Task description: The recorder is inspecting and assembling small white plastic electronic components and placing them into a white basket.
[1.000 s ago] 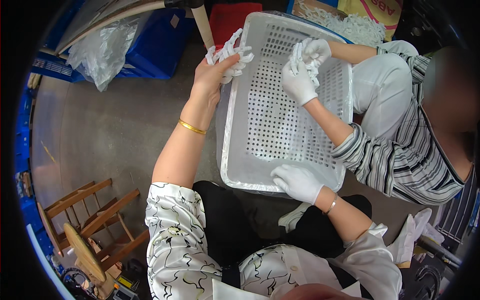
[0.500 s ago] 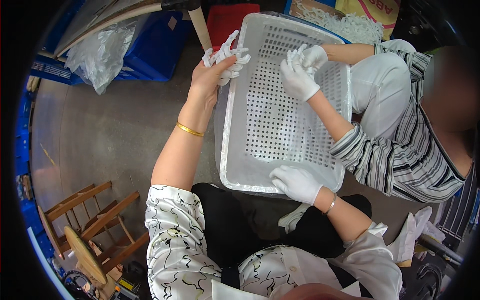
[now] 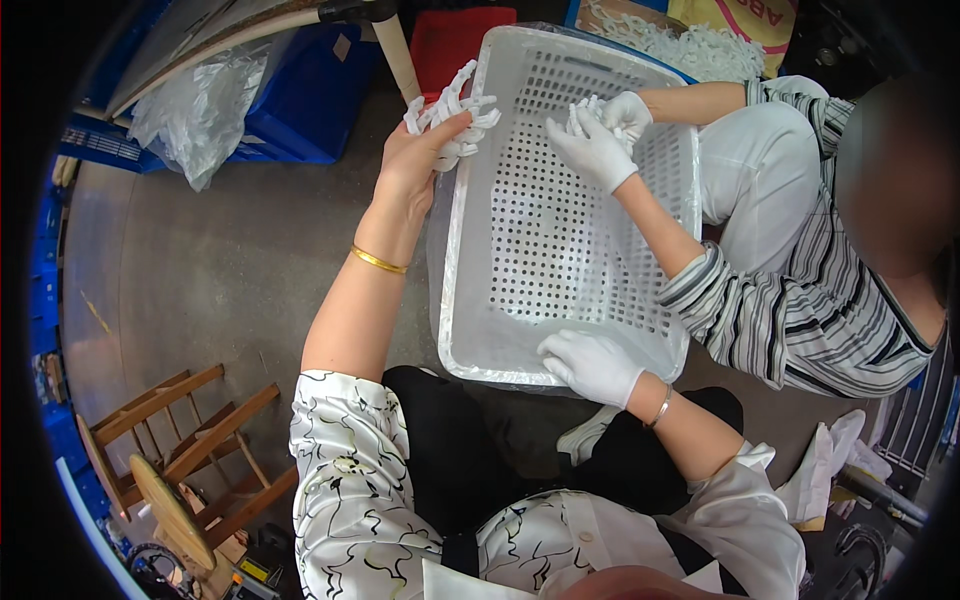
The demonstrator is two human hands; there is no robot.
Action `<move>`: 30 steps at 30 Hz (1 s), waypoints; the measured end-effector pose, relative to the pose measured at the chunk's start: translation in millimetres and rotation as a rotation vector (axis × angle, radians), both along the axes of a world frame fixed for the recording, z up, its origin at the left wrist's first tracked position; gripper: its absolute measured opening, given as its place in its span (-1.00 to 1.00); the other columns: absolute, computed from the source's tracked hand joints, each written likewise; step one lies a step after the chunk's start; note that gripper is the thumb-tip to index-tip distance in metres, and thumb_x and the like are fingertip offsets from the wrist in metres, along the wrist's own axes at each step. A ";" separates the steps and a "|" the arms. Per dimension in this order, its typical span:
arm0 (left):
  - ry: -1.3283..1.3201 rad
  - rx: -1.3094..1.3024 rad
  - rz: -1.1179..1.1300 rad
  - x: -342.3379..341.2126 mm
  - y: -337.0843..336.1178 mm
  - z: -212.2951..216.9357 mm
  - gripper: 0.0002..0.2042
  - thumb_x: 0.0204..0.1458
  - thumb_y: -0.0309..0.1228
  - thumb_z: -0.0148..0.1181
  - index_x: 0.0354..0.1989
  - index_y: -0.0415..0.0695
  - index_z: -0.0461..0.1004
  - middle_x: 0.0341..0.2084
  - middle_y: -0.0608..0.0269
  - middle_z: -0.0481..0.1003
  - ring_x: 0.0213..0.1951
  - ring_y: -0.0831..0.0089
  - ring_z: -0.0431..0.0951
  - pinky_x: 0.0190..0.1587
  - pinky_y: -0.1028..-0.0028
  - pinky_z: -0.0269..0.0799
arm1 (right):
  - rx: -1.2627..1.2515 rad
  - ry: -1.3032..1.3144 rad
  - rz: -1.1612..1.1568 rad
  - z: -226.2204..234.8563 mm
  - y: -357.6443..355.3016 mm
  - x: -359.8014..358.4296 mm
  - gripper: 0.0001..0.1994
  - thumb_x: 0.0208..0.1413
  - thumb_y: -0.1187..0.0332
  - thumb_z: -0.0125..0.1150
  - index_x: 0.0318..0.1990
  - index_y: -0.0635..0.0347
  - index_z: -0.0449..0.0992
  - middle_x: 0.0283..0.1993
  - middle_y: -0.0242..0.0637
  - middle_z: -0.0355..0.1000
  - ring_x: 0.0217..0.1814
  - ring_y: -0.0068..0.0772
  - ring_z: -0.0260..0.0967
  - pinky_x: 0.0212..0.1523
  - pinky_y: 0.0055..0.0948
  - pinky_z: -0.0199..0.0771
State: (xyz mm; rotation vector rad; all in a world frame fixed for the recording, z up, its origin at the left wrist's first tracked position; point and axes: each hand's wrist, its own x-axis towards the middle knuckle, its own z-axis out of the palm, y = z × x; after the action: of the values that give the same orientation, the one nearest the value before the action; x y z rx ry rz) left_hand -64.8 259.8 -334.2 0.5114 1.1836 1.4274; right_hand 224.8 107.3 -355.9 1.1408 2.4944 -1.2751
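left hand (image 3: 420,165), bare, gold bangle (image 3: 378,260) on wrist, fingers closed round bunch of small white plastic pieces (image 3: 452,108), held at far left rim of white perforated basket (image 3: 560,300). right hand (image 3: 590,365), in white glove, lies flat with fingers together on near rim, steadying basket on lap. co-worker's gloved hands (image 3: 600,140) work more white pieces over far end. basket floor looks almost bare: emptying seems nearly done, only handfuls still held left. more white pieces heaped in box (image 3: 690,45) beyond.

A co-worker's gloved hands (image 3: 600,140) crowd the perforated tray's (image 3: 560,250) far end.
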 end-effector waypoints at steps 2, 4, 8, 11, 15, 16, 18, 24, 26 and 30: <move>0.003 0.000 0.009 1.1 -0.6 0.9 -0.59 -0.04 -0.59 0.36 0.01 -0.33 0.41 -0.15 0.10 0.56 -0.12 0.36 0.60 -0.02 0.44 0.51 | 0.001 0.001 0.000 -0.5 0.0 0.4 -0.84 0.24 0.25 0.01 -0.17 0.08 0.45 -0.22 -0.16 0.45 -0.14 -0.03 0.44 -0.10 -0.11 0.43; 0.001 0.000 0.009 2.1 -0.6 2.5 -0.57 -0.04 -0.59 0.37 0.02 -0.33 0.40 -0.14 0.09 0.56 -0.12 0.36 0.60 -0.01 0.43 0.51 | 0.004 0.004 0.001 -1.6 0.3 1.3 -0.83 0.24 0.25 0.00 -0.16 0.08 0.45 -0.22 -0.15 0.45 -0.13 -0.03 0.44 -0.10 -0.11 0.43; -0.008 0.002 0.008 -0.8 0.6 -0.8 -0.53 -0.05 -0.59 0.38 0.06 -0.35 0.36 -0.12 0.07 0.55 -0.11 0.34 0.60 0.01 0.43 0.50 | 0.001 -0.012 0.010 1.6 0.6 -0.7 -0.83 0.24 0.26 0.00 -0.16 0.09 0.45 -0.22 -0.14 0.44 -0.13 -0.03 0.44 -0.10 -0.10 0.43; -0.016 -0.003 0.015 -2.4 2.4 -4.7 -0.49 -0.06 -0.60 0.39 0.08 -0.36 0.34 -0.11 0.05 0.54 -0.10 0.33 0.60 0.02 0.42 0.50 | -0.002 -0.027 0.003 3.0 0.7 -1.3 -0.83 0.24 0.26 -0.01 -0.16 0.08 0.45 -0.22 -0.15 0.44 -0.14 -0.03 0.44 -0.10 -0.10 0.43; -0.026 0.007 -0.006 -0.5 0.5 -2.1 -0.51 -0.05 -0.59 0.38 0.08 -0.37 0.35 -0.12 0.06 0.55 -0.10 0.34 0.59 0.00 0.43 0.51 | 0.001 -0.037 0.004 2.0 0.2 -0.7 -0.83 0.25 0.25 -0.01 -0.16 0.08 0.45 -0.22 -0.16 0.44 -0.13 -0.04 0.43 -0.09 -0.11 0.43; -0.018 0.008 -0.016 -0.6 0.1 -1.6 -0.52 -0.05 -0.59 0.37 0.07 -0.37 0.36 -0.12 0.06 0.55 -0.11 0.35 0.59 0.00 0.43 0.50 | -0.002 -0.042 0.005 2.1 0.1 -0.8 -0.83 0.25 0.25 -0.01 -0.16 0.08 0.45 -0.22 -0.17 0.43 -0.12 -0.04 0.43 -0.09 -0.11 0.43; -0.012 0.010 -0.027 1.2 -1.0 0.1 -0.53 -0.04 -0.58 0.37 0.06 -0.37 0.37 -0.12 0.07 0.55 -0.11 0.36 0.59 -0.01 0.44 0.50 | 0.001 -0.040 0.010 1.9 0.0 -0.4 -0.82 0.25 0.25 -0.01 -0.16 0.08 0.45 -0.21 -0.18 0.43 -0.12 -0.05 0.43 -0.08 -0.11 0.43; 0.024 0.006 -0.038 2.9 -3.4 0.3 -0.59 -0.03 -0.47 0.40 0.00 -0.27 0.44 -0.16 0.19 0.57 -0.13 0.46 0.58 -0.05 0.51 0.46 | 0.014 -0.027 0.026 0.7 -0.9 0.2 -0.83 0.25 0.25 -0.01 -0.16 0.09 0.45 -0.20 -0.20 0.42 -0.11 -0.07 0.43 -0.07 -0.12 0.44; 0.021 0.014 -0.041 3.2 -3.5 0.6 -0.57 -0.03 -0.47 0.40 0.02 -0.27 0.42 -0.15 0.18 0.57 -0.12 0.45 0.58 -0.04 0.50 0.46 | 0.023 -0.026 0.039 0.0 -1.5 0.7 -0.83 0.24 0.25 0.00 -0.16 0.09 0.44 -0.21 -0.20 0.41 -0.12 -0.08 0.43 -0.08 -0.12 0.44; 0.012 -0.008 -0.016 7.2 -5.4 5.4 -0.60 -0.04 -0.56 0.37 0.00 -0.31 0.43 -0.15 0.12 0.57 -0.13 0.38 0.59 -0.02 0.45 0.49 | 0.020 -0.005 0.031 -0.5 -2.7 1.2 -0.84 0.24 0.26 0.00 -0.17 0.09 0.44 -0.22 -0.21 0.40 -0.13 -0.08 0.43 -0.09 -0.12 0.44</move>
State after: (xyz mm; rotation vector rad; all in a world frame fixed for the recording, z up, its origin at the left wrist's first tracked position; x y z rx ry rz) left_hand -57.6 254.4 -328.8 0.5231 1.1921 1.4070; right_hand 226.0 104.6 -356.4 1.1043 2.5172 -1.2407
